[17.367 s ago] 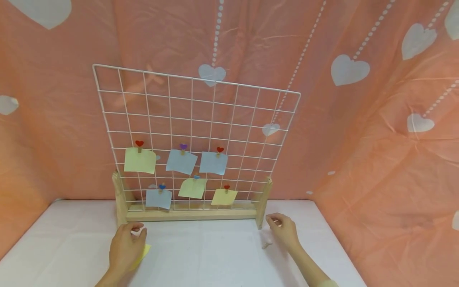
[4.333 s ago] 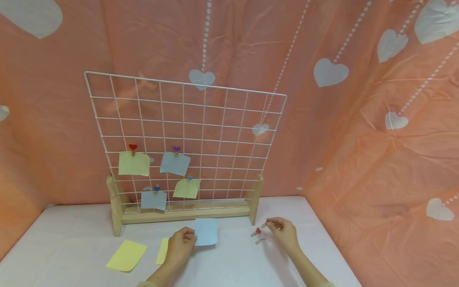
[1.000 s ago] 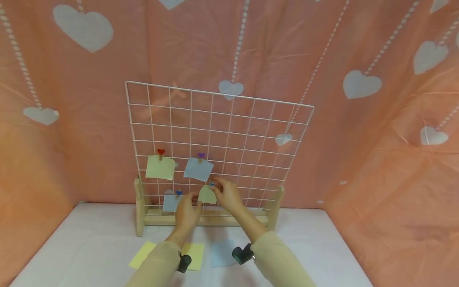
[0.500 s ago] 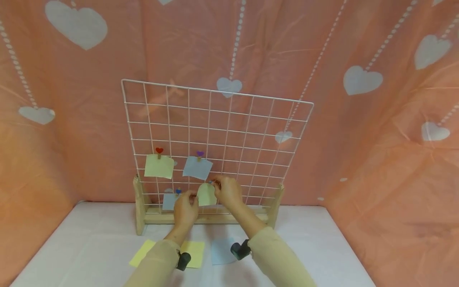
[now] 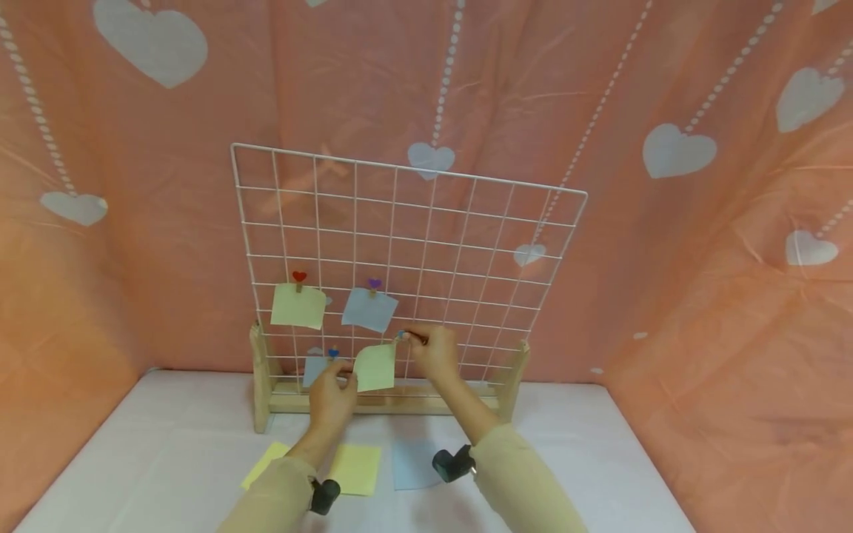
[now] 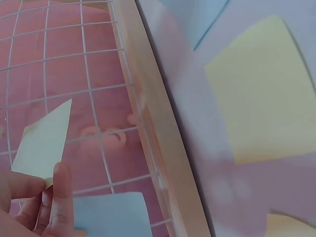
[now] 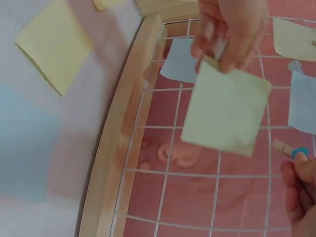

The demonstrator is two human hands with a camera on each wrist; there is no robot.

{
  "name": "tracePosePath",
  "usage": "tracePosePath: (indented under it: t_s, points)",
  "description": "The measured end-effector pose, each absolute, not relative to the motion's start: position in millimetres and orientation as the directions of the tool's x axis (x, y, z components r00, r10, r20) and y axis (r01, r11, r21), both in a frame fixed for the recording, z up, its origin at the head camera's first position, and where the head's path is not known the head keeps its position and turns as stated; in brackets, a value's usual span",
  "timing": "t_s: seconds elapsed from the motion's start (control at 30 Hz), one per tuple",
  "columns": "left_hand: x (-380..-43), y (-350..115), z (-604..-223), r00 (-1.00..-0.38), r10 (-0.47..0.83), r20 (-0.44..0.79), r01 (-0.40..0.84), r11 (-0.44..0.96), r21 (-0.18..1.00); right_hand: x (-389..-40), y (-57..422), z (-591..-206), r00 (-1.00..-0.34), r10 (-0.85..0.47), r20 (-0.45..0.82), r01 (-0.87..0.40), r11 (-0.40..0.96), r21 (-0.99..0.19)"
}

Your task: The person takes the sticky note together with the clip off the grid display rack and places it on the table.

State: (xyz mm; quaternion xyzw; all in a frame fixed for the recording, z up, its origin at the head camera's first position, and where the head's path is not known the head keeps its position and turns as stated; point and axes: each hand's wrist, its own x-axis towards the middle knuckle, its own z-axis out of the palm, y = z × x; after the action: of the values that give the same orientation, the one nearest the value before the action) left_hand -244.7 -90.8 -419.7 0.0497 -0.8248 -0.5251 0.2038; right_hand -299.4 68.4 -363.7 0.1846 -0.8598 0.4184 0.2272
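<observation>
My left hand [image 5: 333, 396] pinches a pale green sticky note [image 5: 375, 367] by its lower left edge, in front of the wire grid [image 5: 440, 244]. In the right wrist view the note [image 7: 227, 108] hangs apart from the small wooden clothespin [image 7: 284, 147] with a blue heart. My right hand [image 5: 436, 355] pinches that clothespin just right of the note. Still clipped to the grid are a green note [image 5: 298, 307] under a red-heart peg, a blue note [image 5: 369, 310] under a purple-heart peg, and a lower blue note [image 5: 313, 370], partly hidden by my left hand.
The grid stands in a wooden base [image 5: 286, 403] on a white table. In front lie a yellow note [image 5: 358, 470], a blue note [image 5: 413, 466] and another yellow note [image 5: 263, 463], partly covered by my left sleeve. A pink curtain with white hearts hangs behind.
Two notes at the grid's right came off earlier; yellow and blue notes now lie on the table. Within the last second the green note came away from its clothespin, moving left with my left hand.
</observation>
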Motion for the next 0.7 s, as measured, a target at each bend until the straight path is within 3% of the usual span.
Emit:
tracePosePath:
  t_s: [0.7]
  points:
    - [-194.8, -129.9, -431.5, -0.964, -0.2, 0.176, 0.065, 0.463, 0.884, -265.3, 147.8, -402.4, -0.883, -0.05, 0.466, -0.427, 0.498, -0.755]
